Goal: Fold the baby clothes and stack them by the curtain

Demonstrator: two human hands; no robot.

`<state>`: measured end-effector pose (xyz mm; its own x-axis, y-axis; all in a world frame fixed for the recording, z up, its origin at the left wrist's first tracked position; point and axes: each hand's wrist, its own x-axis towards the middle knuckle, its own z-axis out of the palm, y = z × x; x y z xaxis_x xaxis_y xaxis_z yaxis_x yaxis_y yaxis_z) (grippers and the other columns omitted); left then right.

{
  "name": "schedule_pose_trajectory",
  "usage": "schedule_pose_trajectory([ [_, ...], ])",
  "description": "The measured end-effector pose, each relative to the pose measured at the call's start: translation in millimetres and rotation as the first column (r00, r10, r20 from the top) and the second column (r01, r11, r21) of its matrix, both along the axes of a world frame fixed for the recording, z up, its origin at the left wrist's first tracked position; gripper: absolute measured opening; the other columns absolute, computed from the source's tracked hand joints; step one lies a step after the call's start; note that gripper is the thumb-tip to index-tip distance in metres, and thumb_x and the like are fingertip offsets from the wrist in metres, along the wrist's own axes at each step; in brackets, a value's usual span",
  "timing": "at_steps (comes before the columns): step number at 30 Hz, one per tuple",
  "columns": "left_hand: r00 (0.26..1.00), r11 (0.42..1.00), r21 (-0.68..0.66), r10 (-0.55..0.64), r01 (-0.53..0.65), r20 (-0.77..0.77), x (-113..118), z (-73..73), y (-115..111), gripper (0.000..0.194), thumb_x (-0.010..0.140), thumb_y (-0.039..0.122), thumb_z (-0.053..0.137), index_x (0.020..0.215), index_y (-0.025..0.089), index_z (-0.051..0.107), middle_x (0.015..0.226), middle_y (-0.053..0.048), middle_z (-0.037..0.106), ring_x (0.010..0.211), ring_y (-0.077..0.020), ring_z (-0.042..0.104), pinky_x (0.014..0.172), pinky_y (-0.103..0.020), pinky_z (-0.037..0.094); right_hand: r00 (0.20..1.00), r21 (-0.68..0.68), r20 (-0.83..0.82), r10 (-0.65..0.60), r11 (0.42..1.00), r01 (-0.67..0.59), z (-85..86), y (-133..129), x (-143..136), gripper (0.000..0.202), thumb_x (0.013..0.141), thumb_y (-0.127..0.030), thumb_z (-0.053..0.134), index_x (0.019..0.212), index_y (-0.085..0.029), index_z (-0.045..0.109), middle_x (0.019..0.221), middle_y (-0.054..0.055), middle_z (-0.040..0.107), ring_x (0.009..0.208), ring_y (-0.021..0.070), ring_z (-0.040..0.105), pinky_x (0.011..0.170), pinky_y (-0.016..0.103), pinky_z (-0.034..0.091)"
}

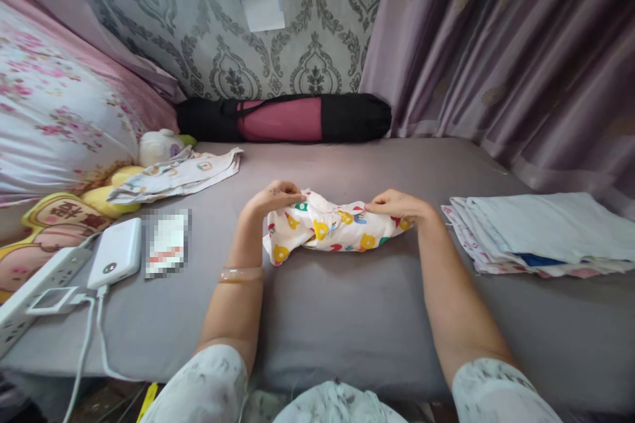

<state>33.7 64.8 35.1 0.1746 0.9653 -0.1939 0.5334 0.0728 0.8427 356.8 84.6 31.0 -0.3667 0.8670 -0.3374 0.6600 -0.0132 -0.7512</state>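
Note:
A small white garment with a yellow, red and green print lies bunched on the grey sheet in front of me. My left hand pinches its upper left edge between thumb and fingers. At the upper right edge, my right hand grips the same cloth. Between the two hands the fabric's top edge sags slightly, and its lower part rests on the sheet. The cloth is too crumpled to tell which kind of garment it is.
Folded cloths are stacked at right. A patterned cloth lies on plush toys at left, near a power bank, a power strip and cables. A black and maroon roll bag lies along the wall.

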Motion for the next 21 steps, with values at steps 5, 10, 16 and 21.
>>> schedule_pose_trajectory([
  [5, 0.945, 0.993, 0.096, 0.039, -0.074, 0.324, -6.5, 32.8, -16.5, 0.041, 0.057, 0.046, 0.081, 0.079, 0.019, 0.058, 0.066, 0.002, 0.06, 0.058, -0.011, 0.055, 0.055, -0.022, 0.041, 0.918, 0.081, -0.393, -0.046, 0.993, 0.084, 20.7, -13.1, -2.0, 0.042, 0.061, -0.055, 0.078, 0.083, -0.019, 0.072, 0.077, 0.0, 0.07, 0.065, 0.0129, 0.06, 0.057, 0.022, 0.048],
  [10, 0.991, 0.997, 0.073, -0.03, 0.02, 0.129, -23.3, 64.7, -28.0, 0.036, 0.057, 0.046, 0.081, 0.074, 0.017, 0.068, 0.065, -0.001, 0.064, 0.057, -0.0124, 0.054, 0.051, -0.022, 0.039, 0.897, 0.18, -0.439, -0.059, 0.972, 0.153, 54.2, -30.8, -13.4, 0.029, 0.068, -0.046, 0.075, 0.082, -0.021, 0.072, 0.074, -0.001, 0.071, 0.065, 0.0134, 0.061, 0.055, 0.021, 0.048],
  [16, 0.985, 0.98, 0.18, -0.062, 0.09, -0.158, -37.0, 100.5, -30.2, 0.032, 0.063, 0.047, 0.075, 0.064, 0.016, 0.068, 0.053, 0.002, 0.055, 0.052, -0.01, 0.043, 0.05, -0.023, 0.032, 0.963, 0.253, -0.197, 0.186, 0.958, -0.133, 110.0, -29.1, -0.8, 0.022, 0.078, -0.032, 0.066, 0.091, -0.016, 0.074, 0.082, 0.001, 0.074, 0.067, 0.0125, 0.062, 0.059, 0.022, 0.049],
  [21, 0.902, 0.584, 0.807, 0.392, -0.089, -0.183, -20.0, 158.0, -26.1, 0.025, 0.085, 0.04, 0.06, 0.083, 0.016, 0.069, 0.075, -0.002, 0.061, 0.079, -0.0182, 0.052, 0.08, -0.035, 0.039, 0.995, 0.713, -0.037, -0.098, 0.695, 0.095, 170.3, -20.7, -5.9, 0.007, 0.077, -0.026, 0.072, 0.079, -0.02, 0.074, 0.072, 0.001, 0.069, 0.075, 0.0195, 0.065, 0.071, 0.031, 0.049],
])
